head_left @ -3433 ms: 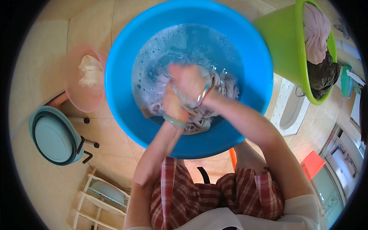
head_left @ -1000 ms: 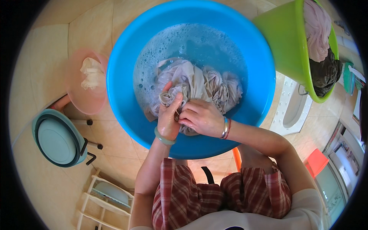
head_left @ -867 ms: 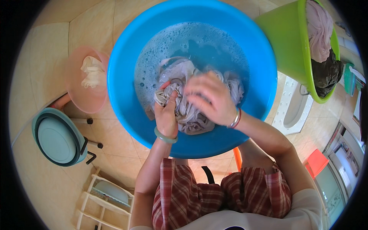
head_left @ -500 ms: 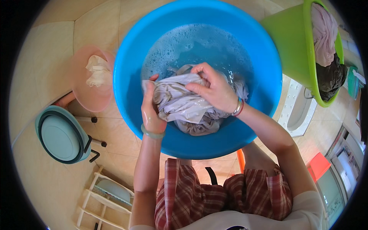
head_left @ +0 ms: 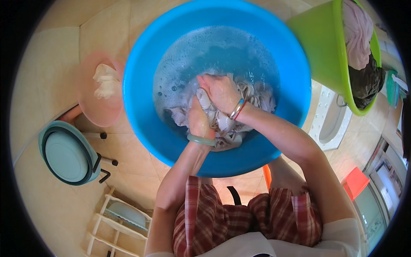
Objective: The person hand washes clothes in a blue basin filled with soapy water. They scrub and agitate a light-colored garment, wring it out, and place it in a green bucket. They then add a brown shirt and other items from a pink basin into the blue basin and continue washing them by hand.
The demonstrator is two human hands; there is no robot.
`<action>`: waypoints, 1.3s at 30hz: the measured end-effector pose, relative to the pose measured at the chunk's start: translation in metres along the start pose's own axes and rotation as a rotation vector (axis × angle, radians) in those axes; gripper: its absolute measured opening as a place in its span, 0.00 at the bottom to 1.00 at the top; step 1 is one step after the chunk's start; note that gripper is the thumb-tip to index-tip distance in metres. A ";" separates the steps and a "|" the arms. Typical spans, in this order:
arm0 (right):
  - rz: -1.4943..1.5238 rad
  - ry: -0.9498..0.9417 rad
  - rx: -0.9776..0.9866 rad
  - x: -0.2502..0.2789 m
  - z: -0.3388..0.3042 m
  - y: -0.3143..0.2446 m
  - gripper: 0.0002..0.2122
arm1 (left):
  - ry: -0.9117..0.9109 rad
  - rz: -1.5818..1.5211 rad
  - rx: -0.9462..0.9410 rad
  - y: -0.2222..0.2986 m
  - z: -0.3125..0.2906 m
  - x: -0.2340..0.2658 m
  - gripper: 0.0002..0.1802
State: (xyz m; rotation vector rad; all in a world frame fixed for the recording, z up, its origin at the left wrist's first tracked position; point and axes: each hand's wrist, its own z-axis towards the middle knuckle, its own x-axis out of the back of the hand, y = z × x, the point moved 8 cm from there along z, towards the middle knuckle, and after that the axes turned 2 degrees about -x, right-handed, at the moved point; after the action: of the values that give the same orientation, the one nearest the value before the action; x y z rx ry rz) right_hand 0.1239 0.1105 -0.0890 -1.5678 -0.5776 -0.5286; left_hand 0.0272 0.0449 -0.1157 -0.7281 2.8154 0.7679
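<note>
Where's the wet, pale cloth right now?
In the head view, the pale cloth is in the blue tub, mostly in the half nearest the person, partly in sudsy water, bunched around the left hand and right hand.

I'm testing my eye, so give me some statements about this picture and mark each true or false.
The left hand and right hand both grip wet, crumpled pale fabric. True.
The smooth, round pale-green bangle is on the right hand's wrist. False: the bangle is on the left hand's.
The round blue plastic basin holds foamy water. True.
The translucent round pink basin is right of the blue basin. False: the pink basin is left of it.
Pale pink fabric is in the lime-green plastic bucket. True.
</note>
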 end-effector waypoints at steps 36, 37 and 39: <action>-0.015 -0.071 0.153 -0.024 -0.029 -0.053 0.09 | -0.315 0.264 -0.330 -0.015 0.022 0.049 0.17; -0.064 -0.070 0.011 -0.021 -0.017 0.007 0.09 | 0.038 -0.107 0.092 -0.024 -0.003 0.011 0.17; -0.060 -0.062 -0.138 -0.022 -0.012 0.037 0.09 | 0.042 0.026 0.110 -0.026 -0.004 0.007 0.17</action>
State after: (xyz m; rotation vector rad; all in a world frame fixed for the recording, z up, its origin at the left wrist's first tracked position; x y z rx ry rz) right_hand 0.1314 0.0950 -0.1306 -1.7066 -0.6485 -0.5763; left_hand 0.0339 0.0203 -0.1254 -0.6999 2.8830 0.6027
